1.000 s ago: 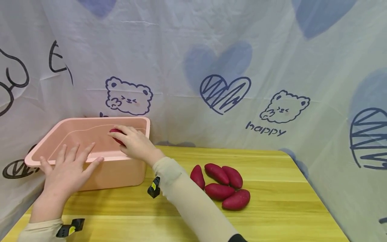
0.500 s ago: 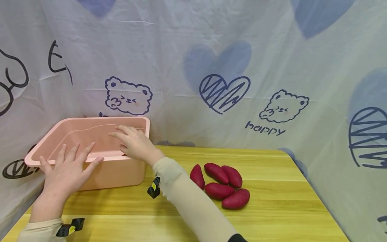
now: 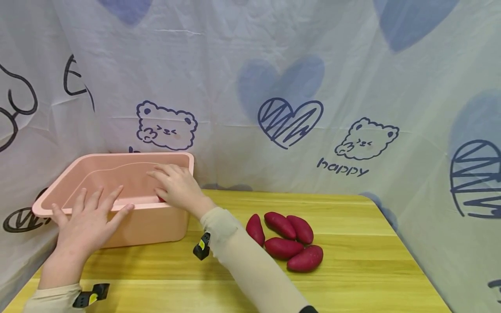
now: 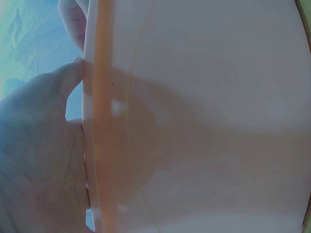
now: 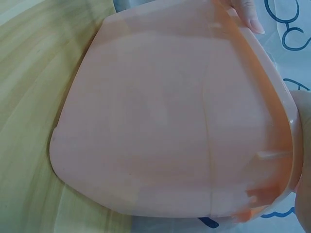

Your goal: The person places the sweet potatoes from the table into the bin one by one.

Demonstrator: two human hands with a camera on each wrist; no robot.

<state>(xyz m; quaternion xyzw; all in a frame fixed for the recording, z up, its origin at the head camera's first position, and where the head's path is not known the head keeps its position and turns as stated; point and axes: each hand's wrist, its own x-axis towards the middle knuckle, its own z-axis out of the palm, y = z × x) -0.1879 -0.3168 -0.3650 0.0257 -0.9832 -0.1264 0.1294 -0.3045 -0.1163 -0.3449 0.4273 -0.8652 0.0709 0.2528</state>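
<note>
My left hand (image 3: 86, 228) rests on the near rim of a pink plastic bin (image 3: 152, 226), its fingers straight and spread. In the left wrist view the thumb (image 4: 68, 77) touches the rim from above. Over the bin's right end, my right hand (image 3: 178, 184) reaches in with loosely bent fingers and nothing between them. A small dark red patch of a sweet potato (image 3: 161, 199) shows below its thumb, mostly hidden by hand and rim. Several dark red sweet potatoes (image 3: 283, 248) lie in a loose cluster on the table, right of the right forearm.
The bin stands at the left of a yellow wood-grain table (image 3: 360, 261). Behind it hangs a pale cloth (image 3: 227, 143) printed with bears and hearts, close to the table's back edge. The bin's outer wall (image 5: 141, 111) fills much of the right wrist view.
One second ago my right hand held a sweet potato over the bin; it has let it go down inside. The hand has since shifted slightly right. The left hand stays put.
</note>
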